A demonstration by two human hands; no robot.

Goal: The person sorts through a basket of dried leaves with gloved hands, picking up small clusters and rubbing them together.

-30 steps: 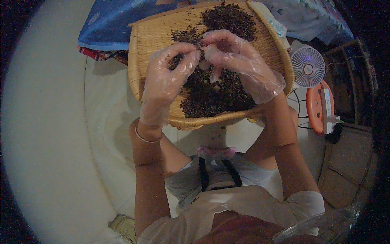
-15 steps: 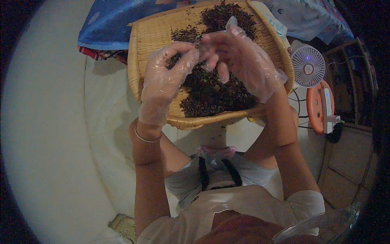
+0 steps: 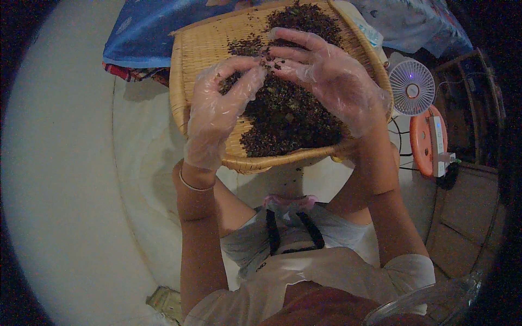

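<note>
A woven tray (image 3: pixel 190 51) with a raised rim rests in front of me, heaped with small dark dried plant bits (image 3: pixel 291 122). Over the tray, my left hand (image 3: pixel 223 98), in a clear plastic glove, pinches thumb and forefinger together. Whatever lies in that pinch is too small to name. My right hand (image 3: pixel 340 81), gloved alike, is beside the left fingertips with its fingers stretched out and apart. A few dark bits cling to the glove near its fingers.
A blue patterned cloth (image 3: pixel 141 35) hangs behind the tray at the far left. To the right are a small white fan (image 3: pixel 413 89), an orange stool (image 3: pixel 420 138) and a white power strip (image 3: pixel 436 146) with cables. My knees are below the tray's near rim.
My right hand's fingers, curled near the left fingertips before, have straightened and spread. My left hand keeps its pinch in nearly the same place.
</note>
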